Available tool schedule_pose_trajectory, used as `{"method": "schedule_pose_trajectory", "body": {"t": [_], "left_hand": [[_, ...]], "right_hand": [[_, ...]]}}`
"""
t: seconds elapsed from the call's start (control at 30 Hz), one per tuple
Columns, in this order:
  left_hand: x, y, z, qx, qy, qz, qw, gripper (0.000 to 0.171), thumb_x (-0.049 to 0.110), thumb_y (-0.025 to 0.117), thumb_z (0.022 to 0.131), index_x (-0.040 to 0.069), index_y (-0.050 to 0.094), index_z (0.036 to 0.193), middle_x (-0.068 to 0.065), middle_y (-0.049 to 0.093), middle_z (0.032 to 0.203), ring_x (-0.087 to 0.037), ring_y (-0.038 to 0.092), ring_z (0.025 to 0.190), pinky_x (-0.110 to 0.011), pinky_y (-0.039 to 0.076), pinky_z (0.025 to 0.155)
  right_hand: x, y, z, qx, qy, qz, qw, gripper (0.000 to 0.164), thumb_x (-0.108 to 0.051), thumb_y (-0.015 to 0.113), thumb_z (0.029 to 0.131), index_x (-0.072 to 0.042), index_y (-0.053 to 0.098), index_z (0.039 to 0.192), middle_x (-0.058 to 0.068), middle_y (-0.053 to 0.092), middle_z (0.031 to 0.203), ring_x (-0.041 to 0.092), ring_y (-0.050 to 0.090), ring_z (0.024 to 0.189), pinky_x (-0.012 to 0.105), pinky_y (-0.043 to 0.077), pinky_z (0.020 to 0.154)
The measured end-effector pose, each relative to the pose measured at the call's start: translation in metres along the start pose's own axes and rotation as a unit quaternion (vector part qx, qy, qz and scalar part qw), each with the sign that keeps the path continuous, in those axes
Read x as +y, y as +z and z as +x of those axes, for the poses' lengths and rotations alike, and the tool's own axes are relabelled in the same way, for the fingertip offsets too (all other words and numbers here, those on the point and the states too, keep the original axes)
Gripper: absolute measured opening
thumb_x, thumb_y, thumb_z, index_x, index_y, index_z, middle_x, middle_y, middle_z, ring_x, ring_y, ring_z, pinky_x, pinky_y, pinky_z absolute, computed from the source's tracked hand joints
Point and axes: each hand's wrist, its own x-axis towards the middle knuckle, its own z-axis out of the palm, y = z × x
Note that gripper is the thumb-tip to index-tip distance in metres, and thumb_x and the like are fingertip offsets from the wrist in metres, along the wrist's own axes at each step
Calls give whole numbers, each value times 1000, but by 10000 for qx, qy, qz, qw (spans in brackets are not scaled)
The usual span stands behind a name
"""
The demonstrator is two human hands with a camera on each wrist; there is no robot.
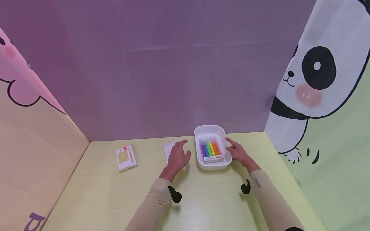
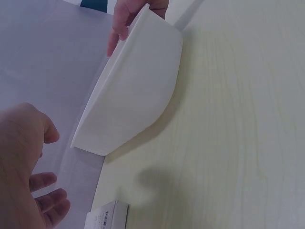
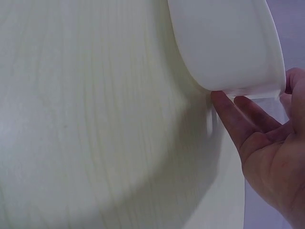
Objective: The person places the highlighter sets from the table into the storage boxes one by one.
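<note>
A white plastic basin (image 1: 198, 144) stands at the back of the table, holding a pack of bright-coloured marker pens (image 1: 212, 149). My right hand (image 1: 238, 152) grips its right side; in the right wrist view the fingers (image 3: 236, 119) press the outer wall while the thumb is up at the rim. To the left of the basin is my left hand (image 1: 179, 157), held apart from it with fingers loosely spread and nothing in them. A flat white box (image 1: 169, 150) lies beside that hand, partly hidden behind it.
Another white box with a gold panel (image 1: 123, 157) lies farther left on the pale wooden table (image 1: 101, 192). A purple wall (image 1: 173, 80) rises directly behind the basin, and printed side walls flank the table.
</note>
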Motion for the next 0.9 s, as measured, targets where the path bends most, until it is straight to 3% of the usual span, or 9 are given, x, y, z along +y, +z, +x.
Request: {"method": "schedule_pose_trajectory", "body": {"t": [0.33,0.9], "left_hand": [[-10,4,-3,167,-129,397,9990,52,22,64,85,11,54,134,-16,56,125,-38,54,108,-47,46,88],[-20,2,-14,497,-314,498,9970,52,24,67,80,10,58,130,-19,57,123,-42,53,103,-54,46,82]], "right_hand": [[3,1,1,-3,48,81,10000,56,-13,48,101,-17,30,154,31,46,135,28,59,95,31,53,64],[2,2,-2,25,-16,89,10000,56,-14,47,100,-16,30,153,32,46,136,28,61,93,31,53,63]]}}
